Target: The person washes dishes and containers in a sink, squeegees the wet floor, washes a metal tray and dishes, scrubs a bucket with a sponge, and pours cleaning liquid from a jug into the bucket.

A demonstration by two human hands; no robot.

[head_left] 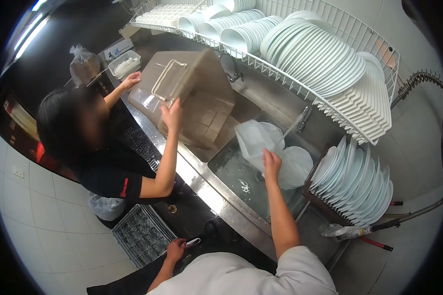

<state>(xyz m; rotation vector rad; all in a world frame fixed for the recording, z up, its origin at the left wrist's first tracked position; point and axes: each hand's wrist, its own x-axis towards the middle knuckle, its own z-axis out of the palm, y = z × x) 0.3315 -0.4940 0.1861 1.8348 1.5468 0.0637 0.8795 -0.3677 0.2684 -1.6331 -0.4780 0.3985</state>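
My right hand (272, 164) grips the near edge of a white, box-shaped container (251, 142), tilted over the sink's water. Water runs from the tap (304, 119) close behind it. Round pale plates or bowls (296, 164) lie in the water (241, 189) beside the container. Low at my front, my left hand (176, 250) is closed near a small object with a pale oval outline (193, 242); its kind is unclear. A co-worker on the left holds a large brown bin (182, 93), tipped on its side at the neighbouring basin, by its metal handle (165, 78).
Above the sink, a white wire rack (300, 83) carries stacked bowls (248, 34) and plates (315, 54). More plates (352, 184) stand upright in a brown rack at right. A spray hose (421, 78) hangs there. Grey glass crates (140, 236) sit low at left.
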